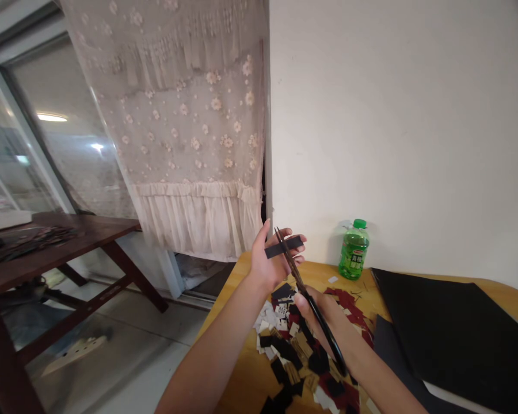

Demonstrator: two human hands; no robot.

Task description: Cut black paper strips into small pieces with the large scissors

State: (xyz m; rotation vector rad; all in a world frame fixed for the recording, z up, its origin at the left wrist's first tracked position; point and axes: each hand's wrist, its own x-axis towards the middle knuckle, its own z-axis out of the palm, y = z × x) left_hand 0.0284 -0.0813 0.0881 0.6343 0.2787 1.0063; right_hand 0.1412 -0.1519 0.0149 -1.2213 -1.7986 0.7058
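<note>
Scissors (304, 284): black-handled, long axis slanted, tips pointed up and away across the black paper strip (285, 247);
Left hand (273, 261): strip held, fingers closed on it;
Right hand (323, 316): handles gripped, fingers curled shut;

Left hand (274, 259) raised, fingers pinching black paper strip (285, 247). Right hand (317, 310) grips long black-handled scissors (304, 284), blades crossing strip. Below hands, scattered pile of black, white and dark red paper scraps (293, 351) on yellow wooden table (242, 362). Green plastic bottle (354, 251) stands against white wall (392, 115), beyond pile. Large black sheets (453, 333) lie on table at right. Lace curtain (176, 126) hangs at left, above dark wooden table (69, 244).
</note>
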